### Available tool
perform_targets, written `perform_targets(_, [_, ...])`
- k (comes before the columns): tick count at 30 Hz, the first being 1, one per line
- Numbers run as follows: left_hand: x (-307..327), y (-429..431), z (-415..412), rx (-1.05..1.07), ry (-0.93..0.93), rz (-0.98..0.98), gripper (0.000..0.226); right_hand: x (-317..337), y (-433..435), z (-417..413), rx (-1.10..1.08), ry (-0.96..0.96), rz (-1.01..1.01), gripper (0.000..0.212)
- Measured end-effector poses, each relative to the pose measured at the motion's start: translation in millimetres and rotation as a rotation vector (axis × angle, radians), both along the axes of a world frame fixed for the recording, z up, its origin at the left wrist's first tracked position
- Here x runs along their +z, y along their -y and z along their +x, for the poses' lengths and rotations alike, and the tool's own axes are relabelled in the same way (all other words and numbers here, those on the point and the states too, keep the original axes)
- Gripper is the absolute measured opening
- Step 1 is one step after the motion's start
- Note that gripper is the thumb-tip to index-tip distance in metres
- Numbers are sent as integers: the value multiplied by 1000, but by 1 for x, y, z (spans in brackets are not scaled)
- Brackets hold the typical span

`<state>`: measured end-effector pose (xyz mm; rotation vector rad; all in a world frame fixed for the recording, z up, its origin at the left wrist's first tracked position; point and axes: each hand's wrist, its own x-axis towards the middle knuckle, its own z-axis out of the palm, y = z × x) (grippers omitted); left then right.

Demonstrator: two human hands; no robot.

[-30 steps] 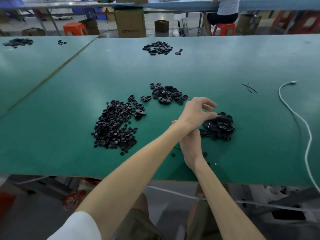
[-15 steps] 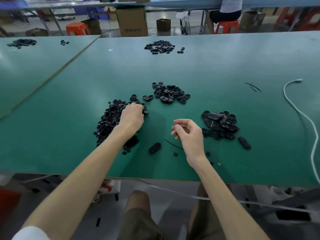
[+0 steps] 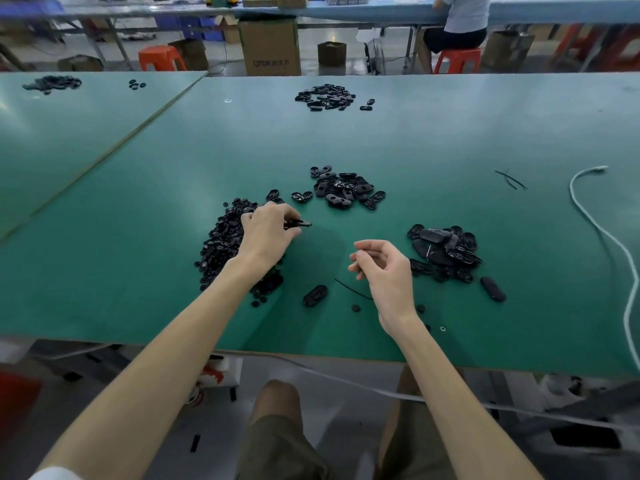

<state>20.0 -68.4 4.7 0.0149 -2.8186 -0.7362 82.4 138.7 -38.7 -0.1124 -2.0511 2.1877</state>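
Observation:
My left hand (image 3: 268,233) hovers over the right edge of a big pile of small black plastic parts (image 3: 225,244) and pinches one small black part (image 3: 300,223) between thumb and fingertips. My right hand (image 3: 384,268) floats palm-up above the green table (image 3: 138,271), its fingers loosely curled; whether something thin sits between them I cannot tell. To its right is a pile of larger black oval shells (image 3: 445,251). Another pile of oval shells (image 3: 346,190) lies farther back in the middle.
Loose pieces lie near the front: an oval shell (image 3: 315,295), a thin black strip (image 3: 353,289), another oval shell (image 3: 492,289). A white cable (image 3: 595,223) runs along the right side. A far pile (image 3: 325,97) sits at the back. A seated person (image 3: 457,26) is beyond the table.
My left hand left the right pile, crossed to the left pile and lifted a small part from it. My right hand stayed near the front, turning slightly palm-up.

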Motion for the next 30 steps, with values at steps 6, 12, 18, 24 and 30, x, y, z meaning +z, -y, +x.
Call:
perform_targets(6, [6,-3,10,-49,37,170,28,-1,0,-1,3,-2,0,15])
perform_targets(12, [9,-19,28,-277,-53,266,31,-1,0,-2,12,-14,-36,8])
perform_targets(18, [-2,-33,39,-473,-49,228,31,0,0,-1,67,-25,-28,11])
perform_targets(24, [-11,-24,33,-398,-37,182,24,0,0,1,17,-18,-43,10])
perform_targets(30, [-11,-9,26,-191,-82,-3,24,2,0,1,32,-17,-41,10])
